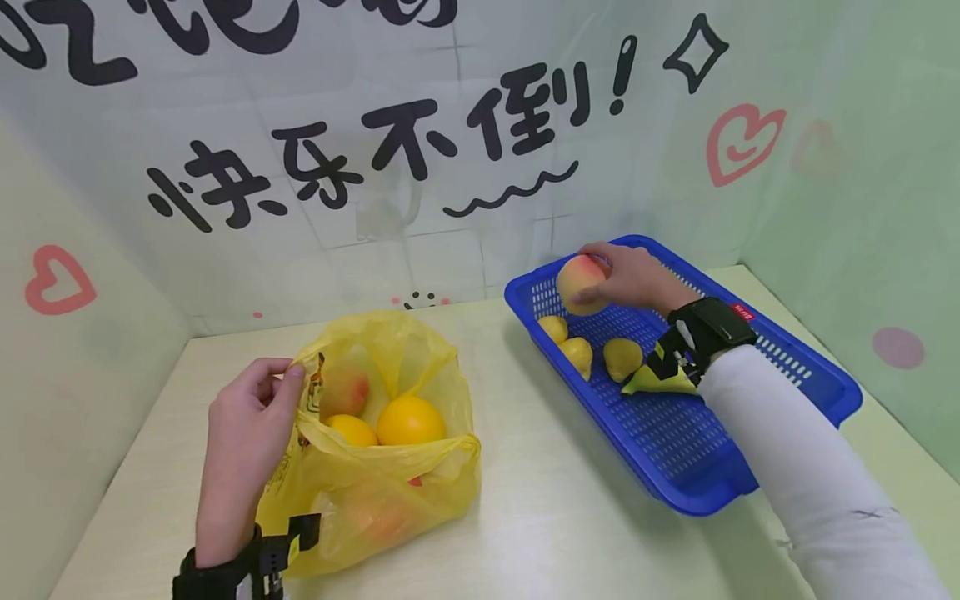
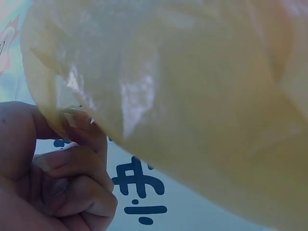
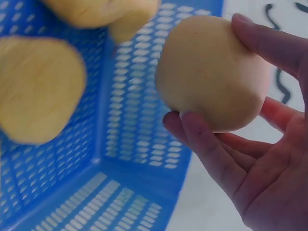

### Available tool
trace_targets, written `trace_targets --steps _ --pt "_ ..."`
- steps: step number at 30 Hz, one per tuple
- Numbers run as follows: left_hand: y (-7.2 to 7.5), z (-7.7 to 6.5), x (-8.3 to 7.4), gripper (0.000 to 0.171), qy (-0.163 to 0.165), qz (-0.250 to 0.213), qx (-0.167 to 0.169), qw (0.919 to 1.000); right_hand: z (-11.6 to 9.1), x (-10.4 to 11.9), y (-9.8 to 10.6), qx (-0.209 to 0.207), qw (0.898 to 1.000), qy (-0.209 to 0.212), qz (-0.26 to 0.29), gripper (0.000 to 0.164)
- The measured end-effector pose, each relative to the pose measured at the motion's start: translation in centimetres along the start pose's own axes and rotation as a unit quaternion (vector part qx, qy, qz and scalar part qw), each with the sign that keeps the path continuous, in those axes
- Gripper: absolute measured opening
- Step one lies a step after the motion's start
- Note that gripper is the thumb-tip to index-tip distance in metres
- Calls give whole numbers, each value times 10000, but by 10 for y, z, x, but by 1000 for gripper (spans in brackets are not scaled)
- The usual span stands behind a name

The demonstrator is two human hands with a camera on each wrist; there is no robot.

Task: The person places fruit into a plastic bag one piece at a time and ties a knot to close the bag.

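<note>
The right hand (image 1: 637,279) has the peach (image 1: 583,283) between thumb and fingers, tips on opposite sides and palm clear of the skin. That peach shows at the far-left corner of the basket (image 1: 705,437); whether it clears the rim in height I cannot tell. A light, even squeeze should do — fruit like this probably bruises under hard fingertips, so better to spread the pressure than dig in.

The left hand (image 1: 251,425) pinches the edge of the bag (image 1: 352,475) between thumb and forefinger, the other fingers folded in (the left wrist view shows this well). It is a good hold: the mouth gapes on that side. The near edge, though, sags low across the front, so a slight upward pull would likely keep the opening wide.

Inside, two oranges (image 1: 411,419) and another peach (image 1: 341,390) show at the mouth. Anything added is best lowered onto them — a drop could knock fruit against fruit or drag the thin plastic from the pinch. Back at the basket, lift clear of the yellow fruits (image 1: 622,358) and the banana (image 1: 663,382) so the wrist brushes neither.
</note>
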State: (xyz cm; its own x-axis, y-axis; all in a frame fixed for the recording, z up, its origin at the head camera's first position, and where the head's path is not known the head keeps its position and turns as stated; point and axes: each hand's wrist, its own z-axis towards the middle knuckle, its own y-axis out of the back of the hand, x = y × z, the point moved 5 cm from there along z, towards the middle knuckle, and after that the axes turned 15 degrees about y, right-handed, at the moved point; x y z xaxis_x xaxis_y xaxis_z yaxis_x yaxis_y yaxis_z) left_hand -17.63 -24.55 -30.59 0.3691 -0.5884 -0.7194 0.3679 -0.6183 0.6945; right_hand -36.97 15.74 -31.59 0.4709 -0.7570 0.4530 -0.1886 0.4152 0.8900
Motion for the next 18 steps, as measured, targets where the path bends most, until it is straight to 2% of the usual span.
trace_targets --steps 5,9,13,18 --pt "0 -1 -1 37 22 2 -10 10000 -1 18 9 -125 9972 67 729 78" --pt "0 -1 0 37 18 -22 4 10000 1 38 7 21 9872 250 1576 77" --pt "0 -1 0 38 6 -43 18 10000 4 68 3 195 9757 747 2053 70" --pt "1 0 -1 38 7 -48 19 10000 5 107 -1 332 9642 1362 2250 63"
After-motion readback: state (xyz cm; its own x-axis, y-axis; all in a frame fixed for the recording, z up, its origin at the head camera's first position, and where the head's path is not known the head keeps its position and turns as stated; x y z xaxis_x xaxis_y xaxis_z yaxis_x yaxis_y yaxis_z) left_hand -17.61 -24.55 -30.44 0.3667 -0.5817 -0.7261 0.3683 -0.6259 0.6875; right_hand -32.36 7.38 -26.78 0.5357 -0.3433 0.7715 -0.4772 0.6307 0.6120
